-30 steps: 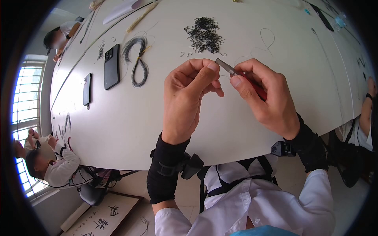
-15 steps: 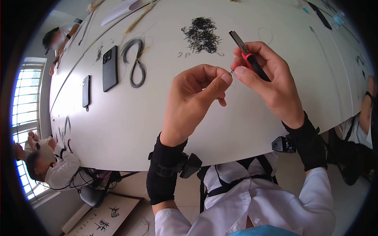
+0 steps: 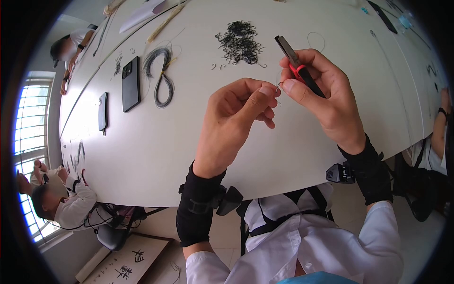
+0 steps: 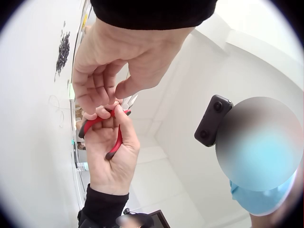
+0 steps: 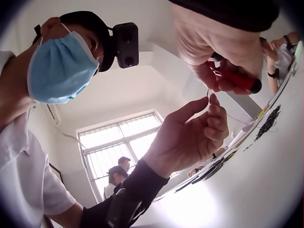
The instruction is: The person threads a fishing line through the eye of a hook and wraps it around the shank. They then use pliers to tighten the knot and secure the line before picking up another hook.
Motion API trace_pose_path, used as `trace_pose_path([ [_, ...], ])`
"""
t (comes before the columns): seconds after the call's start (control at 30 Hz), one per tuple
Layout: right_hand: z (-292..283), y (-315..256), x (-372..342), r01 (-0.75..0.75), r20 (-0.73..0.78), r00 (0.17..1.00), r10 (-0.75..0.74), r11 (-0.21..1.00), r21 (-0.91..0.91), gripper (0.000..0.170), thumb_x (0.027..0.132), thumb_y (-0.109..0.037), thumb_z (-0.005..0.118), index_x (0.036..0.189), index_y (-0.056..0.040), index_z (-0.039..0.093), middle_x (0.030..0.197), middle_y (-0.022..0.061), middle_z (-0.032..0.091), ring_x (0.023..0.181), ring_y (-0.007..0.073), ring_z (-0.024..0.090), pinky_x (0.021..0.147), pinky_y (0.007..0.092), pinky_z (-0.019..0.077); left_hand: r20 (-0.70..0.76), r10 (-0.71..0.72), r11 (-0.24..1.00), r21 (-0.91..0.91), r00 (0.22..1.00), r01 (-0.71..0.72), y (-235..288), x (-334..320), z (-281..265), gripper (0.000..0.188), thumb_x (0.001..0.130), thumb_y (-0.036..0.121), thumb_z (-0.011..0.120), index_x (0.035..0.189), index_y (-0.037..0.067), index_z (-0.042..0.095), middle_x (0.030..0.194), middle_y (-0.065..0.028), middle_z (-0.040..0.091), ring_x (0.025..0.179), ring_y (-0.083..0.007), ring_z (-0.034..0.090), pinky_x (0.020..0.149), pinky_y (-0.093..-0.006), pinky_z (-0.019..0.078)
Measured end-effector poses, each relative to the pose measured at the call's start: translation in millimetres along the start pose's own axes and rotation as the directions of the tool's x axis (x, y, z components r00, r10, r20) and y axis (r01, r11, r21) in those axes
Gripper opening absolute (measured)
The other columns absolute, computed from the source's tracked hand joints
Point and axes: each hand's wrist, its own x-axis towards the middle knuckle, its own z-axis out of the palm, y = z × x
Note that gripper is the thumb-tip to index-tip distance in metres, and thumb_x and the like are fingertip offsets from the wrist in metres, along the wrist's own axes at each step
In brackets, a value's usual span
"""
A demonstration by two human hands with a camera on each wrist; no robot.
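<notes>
My left hand (image 3: 236, 118) pinches a small dark hook (image 3: 279, 87) between thumb and index finger. Pliers (image 3: 288, 52) with red and black handles lie in my right hand (image 3: 326, 90), their metal jaws pointing up and away from the hook. The right thumb and index fingertips meet right at the hook, and a thin line hangs there. In the left wrist view the red handles (image 4: 118, 141) stand spread across the right palm. Beyond both hands lies a pile of black hooks (image 3: 239, 42), with several loose ones at its near side.
A coil of grey line (image 3: 164, 87), a large dark phone (image 3: 131, 85) and a smaller phone (image 3: 103, 112) lie on the white table (image 3: 142, 156), left of my hands. A thin line loop (image 3: 316, 41) lies behind the right hand. Other people sit around the table.
The pliers' tip has left the left fingertips and now points upward. The right fingertips have come in to the hook, and the left hand has shifted slightly right.
</notes>
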Motion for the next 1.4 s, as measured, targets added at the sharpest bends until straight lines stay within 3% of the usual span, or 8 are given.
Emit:
trace_pose_path([
  [0.3, 3.2, -2.0, -1.7, 0.017, 0.002, 1.000, -0.017, 0.998, -0.065, 0.031, 0.093, -0.005, 0.065, 0.122, 0.0036, 0.058, 0.103, 0.0056, 0.067, 0.094, 0.0094, 0.063, 0.089, 0.0258, 0.0529, 0.000, -0.001, 1.000, 0.003, 1.000, 0.001, 0.6, -0.1, -0.1, 0.021, 0.102, 0.019, 0.062, 0.101, -0.002, 0.064, 0.090, -0.0067, 0.066, 0.077, -0.0147, 0.064, 0.074, -0.0324, 0.0546],
  [0.5, 7.2, -2.0, -2.5, 0.112, -0.029, 0.992, -0.120, 0.976, -0.186, 0.032, 0.091, -0.004, 0.065, 0.122, 0.0028, 0.058, 0.097, 0.0056, 0.067, 0.091, 0.0100, 0.064, 0.089, 0.0265, 0.0528, -0.004, -0.009, 1.000, -0.025, 1.000, 0.009, 2.9, -0.6, -0.1, 0.020, 0.101, 0.018, 0.061, 0.099, -0.002, 0.064, 0.089, -0.0066, 0.065, 0.077, -0.0161, 0.064, 0.074, -0.0334, 0.0542],
  [0.7, 5.8, 4.4, -1.2, 0.132, -0.045, 0.989, -0.141, 0.976, -0.172, 0.030, 0.093, -0.009, 0.065, 0.120, 0.0037, 0.059, 0.097, 0.0052, 0.066, 0.092, 0.0102, 0.063, 0.088, 0.0270, 0.0519, -0.016, 0.065, 0.995, 0.081, 0.998, -0.063, 1.0, -0.8, 1.1, 0.017, 0.100, 0.013, 0.062, 0.100, -0.004, 0.064, 0.091, -0.0059, 0.066, 0.079, -0.0146, 0.063, 0.075, -0.0319, 0.0538],
  [0.8, 2.1, -1.3, 0.1, -0.078, 0.007, 0.997, 0.078, 0.996, -0.032, 0.029, 0.094, -0.014, 0.065, 0.116, 0.0031, 0.061, 0.094, 0.0034, 0.065, 0.088, 0.0092, 0.061, 0.082, 0.0252, 0.0504, -0.043, 0.158, 0.957, 0.253, 0.986, -0.142, -0.5, -2.5, 4.9, 0.014, 0.100, 0.009, 0.062, 0.101, -0.005, 0.064, 0.093, -0.0055, 0.066, 0.082, -0.0126, 0.062, 0.077, -0.0297, 0.0524],
  [0.9, -0.4, -8.0, 1.2, -0.208, 0.055, 0.977, 0.208, 0.978, 0.004, 0.027, 0.093, -0.018, 0.066, 0.113, 0.0003, 0.065, 0.089, 0.0000, 0.063, 0.081, 0.0066, 0.057, 0.071, 0.0218, 0.0460, -0.028, 0.180, 0.901, 0.405, 0.983, -0.153, -2.0, -3.3, 6.4, 0.014, 0.101, 0.007, 0.061, 0.101, -0.006, 0.064, 0.096, -0.0063, 0.067, 0.084, -0.0116, 0.061, 0.079, -0.0279, 0.0508],
  [1.0, -0.9, -7.7, 1.7, -0.292, 0.078, 0.954, 0.288, 0.956, 0.035, 0.032, 0.093, -0.023, 0.067, 0.118, -0.0023, 0.062, 0.086, -0.0027, 0.057, 0.074, 0.0060, 0.049, 0.066, 0.0211, 0.0373, -0.018, 0.225, 0.882, 0.427, 0.974, -0.196, -4.2, -1.5, 5.7, 0.013, 0.100, 0.006, 0.061, 0.102, -0.006, 0.064, 0.099, -0.0069, 0.068, 0.087, -0.0117, 0.061, 0.081, -0.0268, 0.0497],
  [1.1, -1.8, -5.5, 1.9, -0.301, 0.078, 0.952, 0.295, 0.951, 0.075, 0.032, 0.093, -0.022, 0.067, 0.117, -0.0028, 0.062, 0.085, -0.0034, 0.056, 0.072, 0.0064, 0.048, 0.066, 0.0211, 0.0377, -0.103, 0.266, 0.911, 0.352, 0.958, -0.215, -9.2, 1.1, 5.1, 0.010, 0.093, 0.004, 0.065, 0.098, -0.004, 0.067, 0.090, -0.0083, 0.071, 0.080, -0.0144, 0.067, 0.080, -0.0297, 0.0535],
  [1.4, -2.9, -4.8, 2.1, -0.263, 0.057, 0.964, 0.261, 0.964, 0.036, 0.034, 0.091, -0.021, 0.068, 0.119, -0.0029, 0.062, 0.090, -0.0022, 0.060, 0.078, 0.0060, 0.050, 0.068, 0.0220, 0.0389, -0.067, 0.344, 0.838, 0.472, 0.937, -0.274, -7.0, 1.9, 6.3, 0.010, 0.087, 0.003, 0.068, 0.095, -0.003, 0.067, 0.088, -0.0066, 0.070, 0.077, -0.0147, 0.060, 0.078, -0.0302, 0.0507],
])
